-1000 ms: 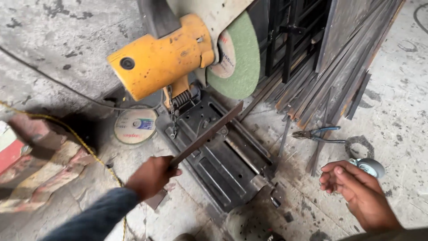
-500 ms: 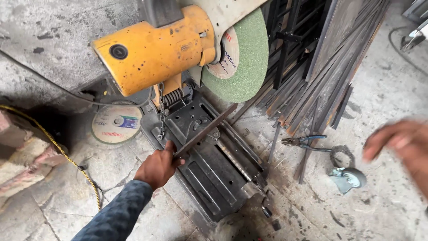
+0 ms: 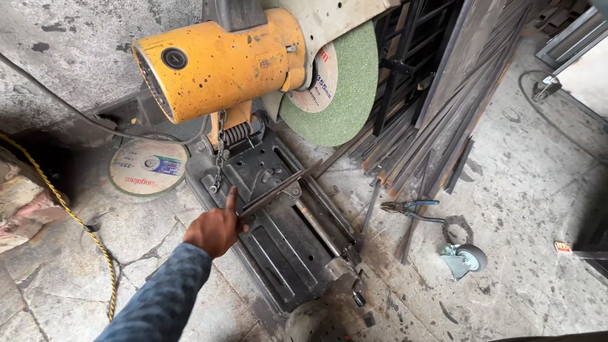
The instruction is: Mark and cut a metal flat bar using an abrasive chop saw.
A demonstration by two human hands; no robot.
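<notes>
A view from above onto a cracked concrete floor [image 3: 525, 190] in a metal workshop. The person's left hand [image 3: 215, 229], in a dark blue patterned sleeve [image 3: 161, 297], reaches in from the lower left and grips the near end of a flat, rusty metal bar [image 3: 278, 190]. Its fingers [image 3: 231, 201] are closed around that end, with one finger pointing up along the bar. The bar lies slanted across the dark steel base [image 3: 285, 247] of a chop saw, running from the hand up and to the right toward the vise area.

Above the base hangs the saw's yellow motor housing [image 3: 218, 63], raised, with a round green cutting disc [image 3: 345, 95] beside it, clear of the bar. A spare disc [image 3: 147, 166] lies flat on the floor to the left of the base, and a yellow cord [image 3: 76, 218] snakes past it. To the right, a bundle of long metal strips [image 3: 437, 120] leans against a dark grille. Blue-handled pliers [image 3: 411, 209] and a small caster wheel [image 3: 465, 259] lie on the floor nearby. The right hand is out of view.
</notes>
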